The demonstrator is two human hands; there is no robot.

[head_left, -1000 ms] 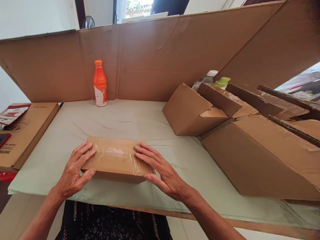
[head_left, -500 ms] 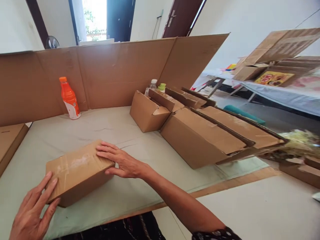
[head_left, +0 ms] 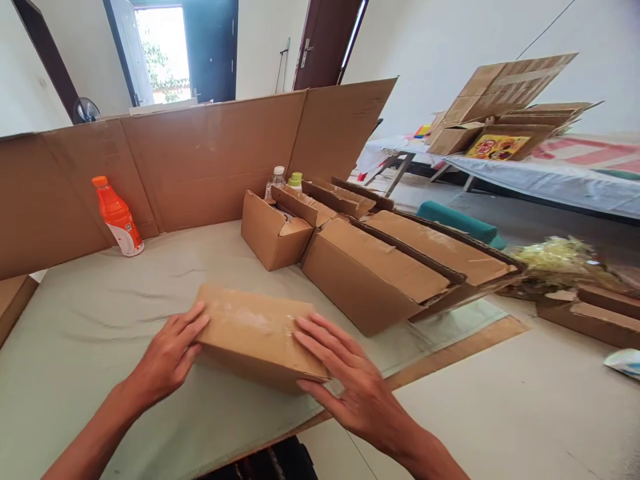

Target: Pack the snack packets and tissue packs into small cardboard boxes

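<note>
A closed brown cardboard box [head_left: 255, 333] with clear tape on its top is gripped between my two hands near the front of the table. My left hand [head_left: 163, 357] presses on its left end, fingers at the top edge and thumb on the side. On the right end, my right hand [head_left: 350, 377] has its fingers over the top and its thumb along the near lower corner. The underside of the box is hidden. Beyond it stand several other cardboard boxes [head_left: 365, 280], packed side by side, some with raised flaps.
An orange bottle [head_left: 117, 217] stands by the upright cardboard wall [head_left: 215, 153] at the back of the cloth-covered table [head_left: 165, 273]. A clear bottle [head_left: 276, 181] and a green-capped one [head_left: 295, 179] stand behind the boxes. Another box [head_left: 15, 303] lies at the left edge.
The box has moved to the right and turned, with both hands on it. It now lies closer to the row of boxes. The view has shifted somewhat to the right.
</note>
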